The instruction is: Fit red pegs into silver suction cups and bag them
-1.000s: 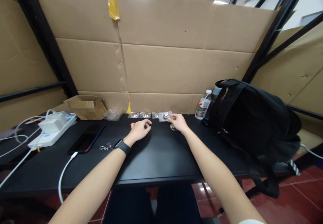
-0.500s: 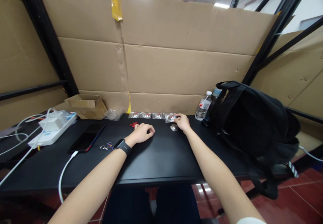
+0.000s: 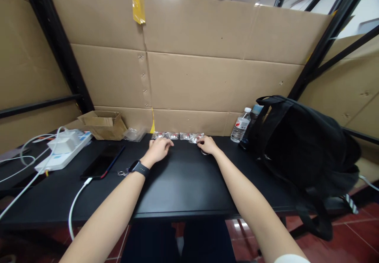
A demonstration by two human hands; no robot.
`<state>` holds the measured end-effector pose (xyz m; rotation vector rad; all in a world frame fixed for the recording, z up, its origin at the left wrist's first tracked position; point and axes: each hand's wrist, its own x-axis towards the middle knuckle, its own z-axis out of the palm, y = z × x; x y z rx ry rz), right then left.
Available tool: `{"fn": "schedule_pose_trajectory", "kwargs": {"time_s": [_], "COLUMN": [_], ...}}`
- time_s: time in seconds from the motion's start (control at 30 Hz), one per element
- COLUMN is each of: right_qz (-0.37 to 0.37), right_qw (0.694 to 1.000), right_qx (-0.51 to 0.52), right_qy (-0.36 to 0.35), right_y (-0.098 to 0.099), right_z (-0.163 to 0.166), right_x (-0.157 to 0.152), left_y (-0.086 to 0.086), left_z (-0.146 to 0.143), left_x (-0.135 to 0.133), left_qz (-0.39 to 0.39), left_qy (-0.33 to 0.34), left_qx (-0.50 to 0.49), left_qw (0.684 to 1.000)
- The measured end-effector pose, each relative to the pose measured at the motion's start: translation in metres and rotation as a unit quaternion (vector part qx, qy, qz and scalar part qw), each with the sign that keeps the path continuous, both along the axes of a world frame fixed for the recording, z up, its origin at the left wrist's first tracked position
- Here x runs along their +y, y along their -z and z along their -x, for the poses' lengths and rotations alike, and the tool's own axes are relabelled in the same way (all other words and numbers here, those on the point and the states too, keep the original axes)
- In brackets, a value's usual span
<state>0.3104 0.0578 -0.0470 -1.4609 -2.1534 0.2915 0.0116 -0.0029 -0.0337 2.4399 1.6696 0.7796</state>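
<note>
Small clear plastic packets with shiny round pieces and red spots in them lie in a row along the back of the table. My left hand is just in front of the left packet and the packet beside it, its fingers stretched and apart, holding nothing I can see. My right hand is at the right end of the row, its fingertips closed on the edge of the rightmost packet. Left of that lies another packet. A round metal piece is mostly hidden beneath my right hand.
On the left are a phone on a white cable, a power strip, an open cardboard box and a keyring. A water bottle and a black backpack stand right. Cardboard walls the back.
My right hand has moved left, and the rightmost packet has shifted left with it. My left hand has moved left and farther back, and the small red thing beside it is now hidden.
</note>
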Motion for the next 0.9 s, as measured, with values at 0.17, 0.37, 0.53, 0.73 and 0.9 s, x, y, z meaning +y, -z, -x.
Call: {"fn": "schedule_pose_trajectory", "kwargs": {"time_s": [0.17,0.37,0.53,0.73,0.9], "right_qz": [0.019,0.095,0.069,0.066,0.06], "right_qw": [1.0,0.993,0.996,0.996,0.996], "right_qx": [-0.008,-0.047,-0.046,-0.062,-0.059], "right_qy": [-0.008,-0.044,-0.031,-0.027,-0.029], "right_y": [-0.008,-0.017,-0.019,-0.024,-0.023], "right_z": [-0.026,-0.043,-0.036,-0.031,-0.031], "right_x": [-0.012,-0.027,-0.031,-0.037,-0.039], "left_y": [0.0,0.005,0.006,0.006,0.009], "left_z": [0.038,0.034,0.023,0.014,0.003], "left_x": [0.014,0.014,0.01,0.005,-0.003], "left_qz": [-0.021,-0.004,-0.015,-0.008,0.007], "left_qy": [-0.077,-0.052,-0.038,-0.013,0.036], "left_qx": [0.022,0.071,0.084,0.074,0.073], "left_qw": [0.997,0.996,0.996,0.997,0.997]}}
